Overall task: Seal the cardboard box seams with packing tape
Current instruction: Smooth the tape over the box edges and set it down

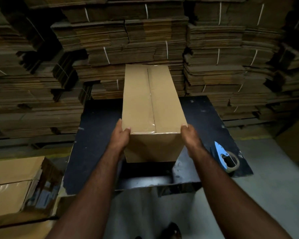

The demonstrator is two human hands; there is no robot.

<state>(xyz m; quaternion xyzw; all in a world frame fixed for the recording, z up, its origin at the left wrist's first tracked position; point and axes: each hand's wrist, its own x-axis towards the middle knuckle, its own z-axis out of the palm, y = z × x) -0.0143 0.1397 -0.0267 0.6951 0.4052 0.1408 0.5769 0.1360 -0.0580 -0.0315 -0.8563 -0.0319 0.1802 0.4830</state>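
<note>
Taped carton (12, 185) sits on the floor off the table's (97, 144) left edge. Left hand (120, 135) grips the box's (152, 104) near-left corner, thumb on top. Box stands mid-table, long axis pointing away, clear tape (151, 94) over the top centre seam. Right hand (191, 135) grips the near-right corner. Tape dispenser (225, 158), blue handle, lies at the table's near-right corner. Flat cardboard stacks (136, 40) behind.
</note>
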